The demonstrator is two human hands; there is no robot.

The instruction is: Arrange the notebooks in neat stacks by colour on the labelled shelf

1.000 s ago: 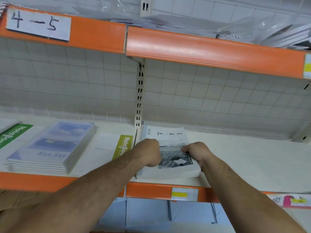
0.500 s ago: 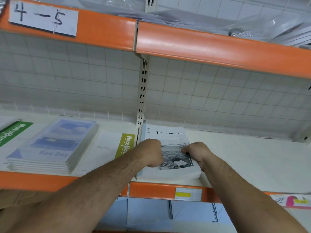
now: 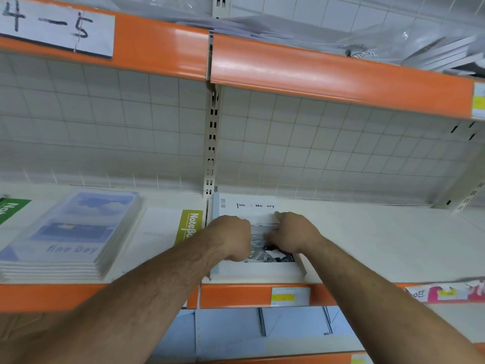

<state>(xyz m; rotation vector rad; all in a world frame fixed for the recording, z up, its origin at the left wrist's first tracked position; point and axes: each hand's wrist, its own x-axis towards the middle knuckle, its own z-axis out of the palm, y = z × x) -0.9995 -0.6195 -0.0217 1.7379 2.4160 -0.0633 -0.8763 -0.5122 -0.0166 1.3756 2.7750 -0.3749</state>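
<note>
A stack of white notebooks (image 3: 246, 206) with a black-and-white picture and the words "Time & Memory" lies on the white shelf (image 3: 380, 245), just right of the upright post. My left hand (image 3: 231, 239) sits curled over the stack's left side and grips it there. My right hand (image 3: 292, 235) rests on top of the cover, one finger reaching toward its far part. A paper label reading "4-5" (image 3: 52, 24) is stuck on the orange rail above.
Left of the post lie a white notebook with a lime-green band (image 3: 191, 225), a stack of blue "fine Day" notebooks (image 3: 73, 232) and a green notebook (image 3: 10, 208). Plastic-wrapped notebooks (image 3: 433, 53) fill the upper shelf. Blue notebooks (image 3: 236, 332) lie on the shelf below.
My right hand has left the stack's right edge and moved left and farther back onto the cover. My left hand stays at the left side.
</note>
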